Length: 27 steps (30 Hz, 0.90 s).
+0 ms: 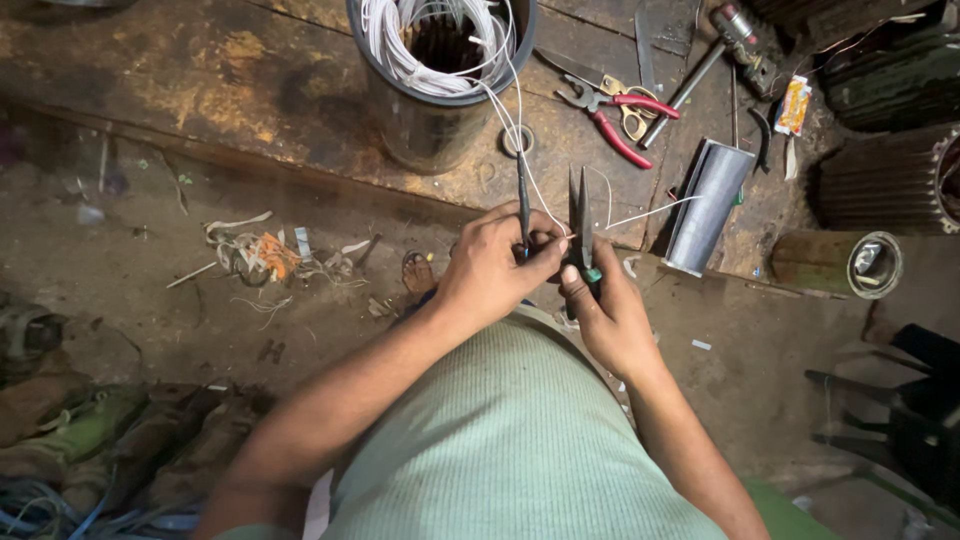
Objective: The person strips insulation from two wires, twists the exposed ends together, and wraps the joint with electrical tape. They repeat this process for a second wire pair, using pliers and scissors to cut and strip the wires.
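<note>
My left hand (497, 268) pinches a thin white wire (520, 130) and a dark slim tool (522, 195) that points up from its fingers. My right hand (608, 315) grips dark pliers (580, 215), jaws up, against the same wire just in front of my chest. The wire runs up to a metal motor stator (440, 110) standing on the wooden bench, its bore stuffed with white sleeved leads (420, 50). A short free end of wire (650, 212) sticks out to the right.
Red-handled pliers (620, 115), scissors, a hammer (715, 55) and a grey folded sheet (708, 205) lie on the bench (250, 90). Dark ribbed motor housings (890, 180) stand at right. Wire scraps (265, 255) litter the dirt floor; a bare foot (417, 272) shows below the bench.
</note>
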### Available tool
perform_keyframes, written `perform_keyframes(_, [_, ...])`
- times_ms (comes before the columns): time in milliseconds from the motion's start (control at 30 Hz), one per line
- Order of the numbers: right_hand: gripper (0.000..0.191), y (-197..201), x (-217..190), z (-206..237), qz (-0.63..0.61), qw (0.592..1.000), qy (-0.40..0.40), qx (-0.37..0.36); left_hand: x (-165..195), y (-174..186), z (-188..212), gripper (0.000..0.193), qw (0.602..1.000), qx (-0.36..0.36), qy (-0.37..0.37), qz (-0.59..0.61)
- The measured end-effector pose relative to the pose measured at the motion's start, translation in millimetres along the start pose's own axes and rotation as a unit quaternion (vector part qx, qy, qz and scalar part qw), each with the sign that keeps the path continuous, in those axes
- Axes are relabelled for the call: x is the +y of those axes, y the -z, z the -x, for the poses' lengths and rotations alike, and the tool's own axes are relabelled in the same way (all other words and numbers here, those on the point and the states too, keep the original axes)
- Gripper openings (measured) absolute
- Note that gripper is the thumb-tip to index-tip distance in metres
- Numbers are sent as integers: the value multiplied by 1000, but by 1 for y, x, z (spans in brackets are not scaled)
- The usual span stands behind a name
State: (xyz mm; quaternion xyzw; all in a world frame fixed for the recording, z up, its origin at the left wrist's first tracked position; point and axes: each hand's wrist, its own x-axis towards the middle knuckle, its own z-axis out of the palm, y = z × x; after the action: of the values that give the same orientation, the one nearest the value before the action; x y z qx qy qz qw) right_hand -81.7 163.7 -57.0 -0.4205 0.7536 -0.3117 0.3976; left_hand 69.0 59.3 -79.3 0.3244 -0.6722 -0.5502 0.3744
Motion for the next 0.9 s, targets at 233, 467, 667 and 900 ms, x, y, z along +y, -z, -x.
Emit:
perform_keyframes(233, [36, -9, 11, -7, 10, 1000, -13, 22, -6, -3, 3, 13, 1000, 8, -5, -13])
perform_keyframes(467, [40, -21, 33, -13, -207, 978, -16, -34, -5, -4, 6, 14, 1000, 6, 4, -17])
perform_keyframes(667, [30, -27, 43, -21, -101, 994, 16, 41, -6, -5, 7, 14, 1000, 5, 26, -6])
perform_keyframes(900, [28, -9, 34, -28, 136, 986, 65, 65, -11, -8, 7, 15, 998, 22, 50, -32])
